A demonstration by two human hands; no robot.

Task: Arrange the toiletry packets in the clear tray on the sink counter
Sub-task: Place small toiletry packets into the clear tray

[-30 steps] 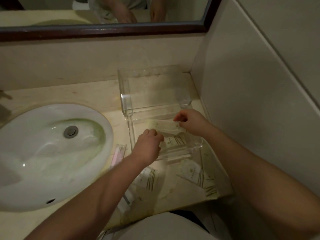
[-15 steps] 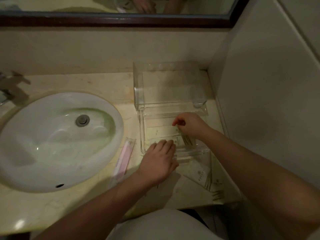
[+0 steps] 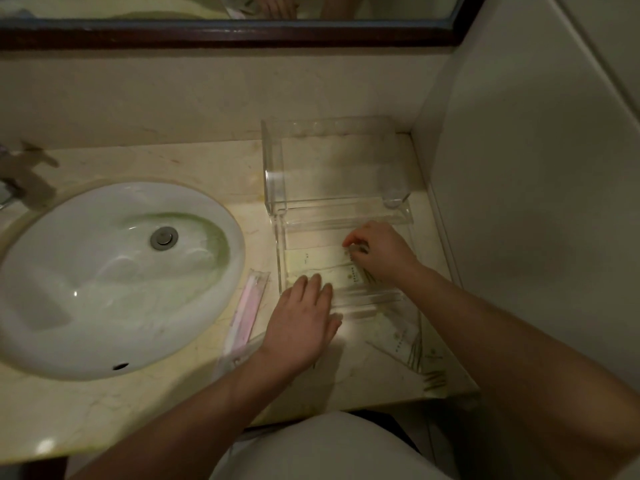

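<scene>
The clear tray point(image 3: 281, 258) is located right of centre on the worktop point(image 3: 145, 403), beside the sink point(image 3: 104, 278). Two toiletry packets point(image 3: 318, 263) are laid flat inside it. The left hand point(image 3: 301, 327) is spread flat, fingers resting on the nearer packet. The right hand point(image 3: 379, 252) is pinched on the farther packet's right end. More packets point(image 3: 401, 341) are seen at lower right.

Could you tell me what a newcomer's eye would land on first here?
Probably both hands in the clear tray at the counter's right: the left hand flat on a packet, the right hand pinching another. Next, the white sink at left, a pink toothbrush packet beside it.
</scene>
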